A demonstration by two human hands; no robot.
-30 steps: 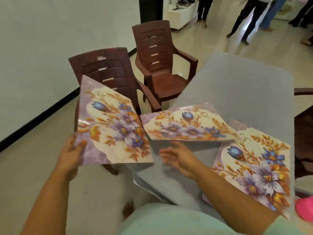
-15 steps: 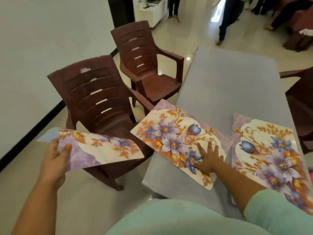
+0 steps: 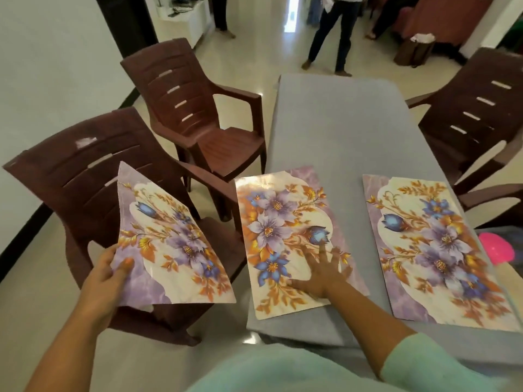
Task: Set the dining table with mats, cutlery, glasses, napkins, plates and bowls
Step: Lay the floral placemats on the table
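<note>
Thin floral mats, light and floppy: best held at an edge.
Left hand (image 3: 106, 274) pinches the held mat (image 3: 172, 244); right hand (image 3: 322, 274), fingers spread, presses the middle mat (image 3: 283, 222), probably slippery, on the tabletop (image 3: 339, 131).

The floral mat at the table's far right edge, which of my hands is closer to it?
Right. The right hand lies flat on the middle mat, next to the far-right mat. The left hand grips a third mat off the table, over a chair.

Three floral mats (image 3: 285, 239) (two flat on the bench (image 3: 339, 131), one held off its edge), three brown plastic chairs (image 3: 203, 114), one bench, two hands (image 3: 322, 275), and one pink object (image 3: 496, 250) at the right edge.
</note>
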